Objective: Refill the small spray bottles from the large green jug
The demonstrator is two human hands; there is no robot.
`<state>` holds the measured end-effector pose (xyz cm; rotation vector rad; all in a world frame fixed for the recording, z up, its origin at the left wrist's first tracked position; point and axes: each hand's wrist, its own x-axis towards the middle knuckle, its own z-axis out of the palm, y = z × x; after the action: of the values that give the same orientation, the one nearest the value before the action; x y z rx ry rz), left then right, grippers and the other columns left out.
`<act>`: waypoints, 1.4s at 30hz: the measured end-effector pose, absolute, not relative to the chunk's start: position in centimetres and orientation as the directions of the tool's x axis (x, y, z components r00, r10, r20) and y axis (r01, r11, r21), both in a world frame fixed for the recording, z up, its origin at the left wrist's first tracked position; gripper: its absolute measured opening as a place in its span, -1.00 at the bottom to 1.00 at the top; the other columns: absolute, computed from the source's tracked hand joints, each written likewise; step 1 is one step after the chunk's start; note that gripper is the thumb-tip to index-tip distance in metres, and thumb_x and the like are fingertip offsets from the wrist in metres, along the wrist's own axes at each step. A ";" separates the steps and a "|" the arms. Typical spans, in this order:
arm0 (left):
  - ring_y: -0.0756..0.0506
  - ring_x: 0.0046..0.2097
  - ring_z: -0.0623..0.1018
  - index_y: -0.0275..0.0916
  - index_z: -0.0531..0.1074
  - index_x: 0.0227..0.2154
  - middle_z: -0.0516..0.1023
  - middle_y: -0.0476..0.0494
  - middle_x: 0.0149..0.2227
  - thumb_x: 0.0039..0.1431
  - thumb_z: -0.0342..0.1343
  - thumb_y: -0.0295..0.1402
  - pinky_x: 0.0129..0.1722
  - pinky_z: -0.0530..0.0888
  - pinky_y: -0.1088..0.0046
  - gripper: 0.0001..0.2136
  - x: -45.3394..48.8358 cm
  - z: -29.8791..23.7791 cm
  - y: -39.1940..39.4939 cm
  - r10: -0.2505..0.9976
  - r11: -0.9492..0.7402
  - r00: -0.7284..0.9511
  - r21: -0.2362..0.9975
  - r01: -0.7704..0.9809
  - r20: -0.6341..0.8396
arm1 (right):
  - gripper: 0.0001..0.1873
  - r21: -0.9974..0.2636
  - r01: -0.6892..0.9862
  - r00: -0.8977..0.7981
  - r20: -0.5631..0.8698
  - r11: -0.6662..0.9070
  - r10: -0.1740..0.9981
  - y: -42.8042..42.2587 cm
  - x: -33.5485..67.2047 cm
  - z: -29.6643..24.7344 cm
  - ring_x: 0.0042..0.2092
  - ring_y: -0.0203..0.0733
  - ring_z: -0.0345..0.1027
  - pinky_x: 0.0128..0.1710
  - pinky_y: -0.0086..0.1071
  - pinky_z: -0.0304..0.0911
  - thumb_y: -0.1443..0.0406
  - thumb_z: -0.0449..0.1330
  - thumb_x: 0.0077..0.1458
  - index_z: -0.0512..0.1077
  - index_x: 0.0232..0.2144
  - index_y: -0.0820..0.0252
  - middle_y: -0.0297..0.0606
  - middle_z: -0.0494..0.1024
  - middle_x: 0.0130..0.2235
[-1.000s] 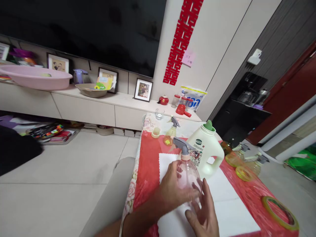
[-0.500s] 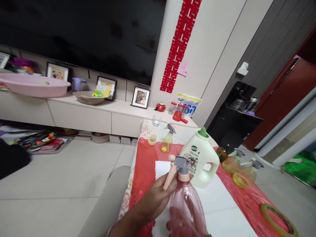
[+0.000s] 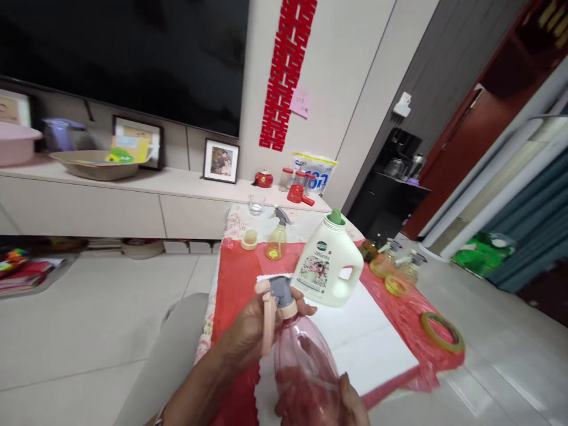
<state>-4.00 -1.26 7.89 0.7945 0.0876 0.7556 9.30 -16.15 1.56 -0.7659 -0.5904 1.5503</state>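
Observation:
A pink see-through spray bottle (image 3: 306, 361) with a grey and peach trigger head leans between my two hands over the table. Around its neck, just under the spray head, my left hand (image 3: 252, 322) is closed. My right hand (image 3: 352, 405) grips the bottle's lower body, its fingers partly seen through the plastic. Just beyond stands a big pale green detergent jug (image 3: 331, 260), its green-rimmed mouth showing a darker green piece. Left of the jug are a yellowish spray bottle (image 3: 277, 241) and a small pale cap (image 3: 249, 239).
Red plastic sheeting (image 3: 239, 278) and a white board (image 3: 377, 337) cover the table. On the right lie a roll of tape (image 3: 442, 332) and more yellow spray bottles (image 3: 402, 278). A glass cup (image 3: 256, 205) stands at the far edge, before a low cabinet (image 3: 190, 216).
The view has swung to the right, so everything sits further left. Both hands still hold the pink spray bottle, and more of my right hand now shows at its lower side.

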 end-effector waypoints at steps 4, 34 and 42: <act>-0.18 -0.06 0.60 -0.25 0.57 -0.23 0.63 -0.16 -0.25 -0.07 0.45 -0.33 0.09 0.41 0.31 -0.69 -3.9 8.0 -1.2 0.683 0.490 0.724 0.675 -0.552 0.096 | -0.11 -0.759 -0.651 0.140 -0.087 0.025 0.986 -16.0 8.7 2.3 0.11 0.13 0.37 0.12 0.02 0.26 -0.17 0.33 -0.11 0.35 0.20 0.07 -0.03 0.40 0.16; -0.21 0.08 0.55 -0.28 0.57 -0.13 0.63 -0.27 -0.07 -0.06 0.44 -0.27 0.24 0.31 0.22 -0.59 -3.2 8.6 -2.1 0.717 0.488 0.692 0.649 -0.583 0.083 | 0.03 -0.818 -0.563 0.278 -0.054 0.117 0.959 -16.7 10.0 3.4 0.23 0.16 0.23 0.16 -0.02 0.24 -0.10 0.42 -0.17 0.21 0.29 0.05 -0.02 0.30 0.23; -0.22 -0.03 0.59 -0.25 0.60 -0.17 0.64 -0.18 -0.21 -0.11 0.48 -0.26 0.24 0.29 0.12 -0.60 -3.7 8.7 -1.8 0.700 0.502 0.709 0.650 -0.570 0.082 | -0.07 -0.750 -0.661 0.179 -0.110 0.037 0.978 -16.8 10.1 3.8 0.23 0.15 0.24 0.16 -0.05 0.25 -0.08 0.41 -0.12 0.29 0.25 0.07 -0.02 0.29 0.25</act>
<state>-3.71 -1.84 8.69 0.7052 0.2026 0.7739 10.13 -16.77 3.77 -0.7848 -0.5072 1.3437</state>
